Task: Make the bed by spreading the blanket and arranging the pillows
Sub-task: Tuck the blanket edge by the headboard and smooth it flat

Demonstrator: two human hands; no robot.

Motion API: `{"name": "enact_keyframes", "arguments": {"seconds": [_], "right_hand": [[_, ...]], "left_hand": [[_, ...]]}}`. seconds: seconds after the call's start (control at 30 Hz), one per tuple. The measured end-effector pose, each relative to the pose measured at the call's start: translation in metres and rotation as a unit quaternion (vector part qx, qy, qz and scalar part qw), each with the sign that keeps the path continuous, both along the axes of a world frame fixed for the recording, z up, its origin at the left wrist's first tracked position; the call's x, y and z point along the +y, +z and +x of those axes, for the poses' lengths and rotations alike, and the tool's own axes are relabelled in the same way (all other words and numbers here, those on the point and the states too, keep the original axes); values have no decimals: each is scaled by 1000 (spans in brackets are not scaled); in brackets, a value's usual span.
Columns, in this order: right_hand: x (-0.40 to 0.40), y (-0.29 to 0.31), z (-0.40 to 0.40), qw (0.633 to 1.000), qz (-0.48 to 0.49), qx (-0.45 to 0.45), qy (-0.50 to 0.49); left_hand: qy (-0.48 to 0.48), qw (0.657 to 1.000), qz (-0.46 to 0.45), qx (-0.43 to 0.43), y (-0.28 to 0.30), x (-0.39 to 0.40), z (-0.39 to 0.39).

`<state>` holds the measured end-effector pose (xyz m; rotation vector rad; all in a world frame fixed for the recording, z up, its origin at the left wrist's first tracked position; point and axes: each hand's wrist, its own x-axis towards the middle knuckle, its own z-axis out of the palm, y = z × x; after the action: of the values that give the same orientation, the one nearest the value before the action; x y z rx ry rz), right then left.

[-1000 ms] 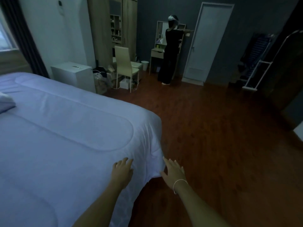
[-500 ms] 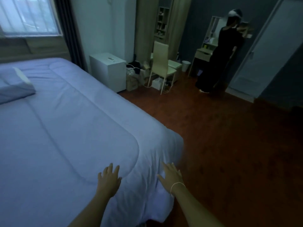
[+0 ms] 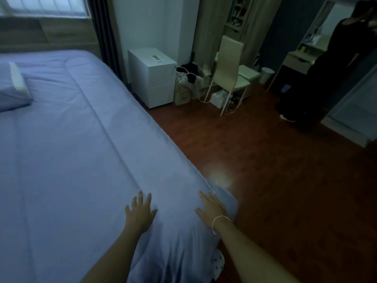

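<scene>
Blanket (image 3: pixel 81 160) corner overhangs floor (image 3: pixel 285 190); left hand (image 3: pixel 140 213), right hand (image 3: pixel 212 208) flat, fingers straight.

Legible text, labels, brands, numbers, signs: none. The paper bag (image 3: pixel 182 94) on the floor beside the white cabinet (image 3: pixel 155 78) carries a dark printed mark, too small and dim to read. The small item on the cabinet top shows no readable marking.
</scene>
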<state>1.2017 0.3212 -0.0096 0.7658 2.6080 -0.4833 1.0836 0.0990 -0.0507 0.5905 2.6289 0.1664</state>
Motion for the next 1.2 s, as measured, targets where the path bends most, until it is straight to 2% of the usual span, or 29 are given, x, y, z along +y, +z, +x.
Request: {"name": "enact_keyframes", "arguments": {"seconds": [0.17, 0.27, 0.3, 0.4, 0.47, 0.63, 0.83, 0.9, 0.93, 1.0, 1.03, 1.07, 1.13, 1.2], "right_hand": [[66, -51, -63, 995, -43, -41, 76], [93, -92, -90, 983, -73, -77, 153], [101, -105, -98, 978, -82, -77, 176], [124, -134, -116, 968, -100, -48, 223], [143, -152, -116, 963, -108, -28, 246], [172, -191, -116, 955, -138, 34, 259], [194, -241, -130, 946, -271, 63, 166], [215, -260, -131, 953, -281, -15, 112], [231, -273, -129, 957, -261, -94, 80], [267, -288, -123, 952, -180, -245, 40], [282, -289, -120, 953, -143, -263, 35], [293, -285, -118, 964, -124, -232, 28], [293, -266, -116, 987, -136, -86, 17], [272, -239, -117, 982, -177, 69, 18]], "left_hand": [[98, 995, 13, 10, -48, 50, -16], [159, 987, -27, 8, -91, 77, 4], [195, 980, -42, 7, -101, 89, 9], [289, 953, -48, 73, -119, 126, 5], [328, 941, -51, 75, -125, 150, 3], [377, 918, -62, 104, -136, 171, 10], [403, 902, -63, 141, -146, 171, 7], [407, 898, -69, 152, -150, 170, 7], [409, 897, -70, 155, -152, 170, 9], [413, 894, -73, 160, -153, 170, 11], [415, 892, -72, 162, -153, 170, 11], [416, 892, -68, 165, -154, 171, 10], [423, 889, -57, 167, -153, 175, 10], [450, 876, -50, 165, -154, 181, 16]]}}
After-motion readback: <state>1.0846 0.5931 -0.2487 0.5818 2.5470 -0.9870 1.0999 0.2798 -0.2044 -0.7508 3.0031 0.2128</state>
